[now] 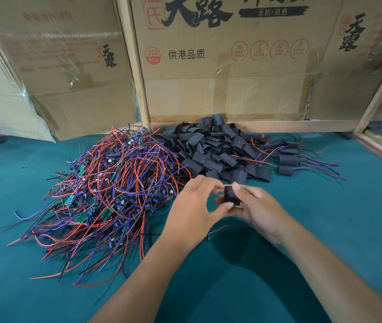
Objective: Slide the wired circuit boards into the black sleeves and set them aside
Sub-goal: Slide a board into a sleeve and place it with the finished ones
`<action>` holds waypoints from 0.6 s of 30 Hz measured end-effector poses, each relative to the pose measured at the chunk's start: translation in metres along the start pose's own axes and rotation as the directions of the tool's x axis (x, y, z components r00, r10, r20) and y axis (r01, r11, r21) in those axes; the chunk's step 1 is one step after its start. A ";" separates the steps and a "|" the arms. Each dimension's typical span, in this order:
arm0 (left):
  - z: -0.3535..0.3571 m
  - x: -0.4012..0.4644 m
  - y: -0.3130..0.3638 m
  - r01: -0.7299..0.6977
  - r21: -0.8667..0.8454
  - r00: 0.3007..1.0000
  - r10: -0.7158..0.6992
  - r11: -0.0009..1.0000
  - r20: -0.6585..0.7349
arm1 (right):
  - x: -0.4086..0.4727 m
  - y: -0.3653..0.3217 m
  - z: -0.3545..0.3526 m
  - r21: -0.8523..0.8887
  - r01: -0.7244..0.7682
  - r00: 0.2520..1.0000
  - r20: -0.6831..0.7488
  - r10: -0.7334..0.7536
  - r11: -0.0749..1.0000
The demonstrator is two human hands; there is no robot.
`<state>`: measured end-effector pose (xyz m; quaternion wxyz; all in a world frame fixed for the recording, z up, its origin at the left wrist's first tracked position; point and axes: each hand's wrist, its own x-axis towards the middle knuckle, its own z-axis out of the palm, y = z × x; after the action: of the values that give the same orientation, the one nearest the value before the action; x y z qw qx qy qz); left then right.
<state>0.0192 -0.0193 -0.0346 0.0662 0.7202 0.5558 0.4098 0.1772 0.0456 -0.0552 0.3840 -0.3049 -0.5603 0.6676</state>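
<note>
From the head camera, the left hand [193, 206] and right hand [258, 209] meet over the green table [325, 217], both pinching one black sleeve [231, 195] between curled fingers and thumbs. A small wired circuit board [213, 234] hangs just below the hands, the board pile [113, 187] lies left of them, and loose sleeves [213, 148] are heaped beyond

left hand [193, 207]: fingers curled, thumb and fingertips in a pinch grip | right hand [258, 209]: fingers curled, pinch grip too | both arms bare, reaching forward, hands close together, fingertips nearly meeting
</note>
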 end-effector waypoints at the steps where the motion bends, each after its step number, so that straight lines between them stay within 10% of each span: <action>1: 0.003 -0.001 0.002 -0.033 0.091 0.999 0.032 0.995 0.011 | 0.000 0.001 0.004 0.026 -0.017 1.000 -0.016 0.018 1.000; 8: 0.003 0.001 0.005 -0.061 0.199 0.995 0.045 0.978 0.086 | -0.006 -0.003 0.019 0.119 -0.092 0.996 0.031 0.089 0.989; 18: -0.010 0.003 0.008 0.018 -0.241 0.999 -0.024 0.970 -0.023 | -0.011 -0.017 -0.002 0.275 -0.196 0.947 0.301 0.109 0.941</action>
<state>0.0189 -0.0232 -0.0224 0.1502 0.6956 0.5104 0.4828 0.1877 0.0389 -0.0389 0.2891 -0.1876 -0.4751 0.8096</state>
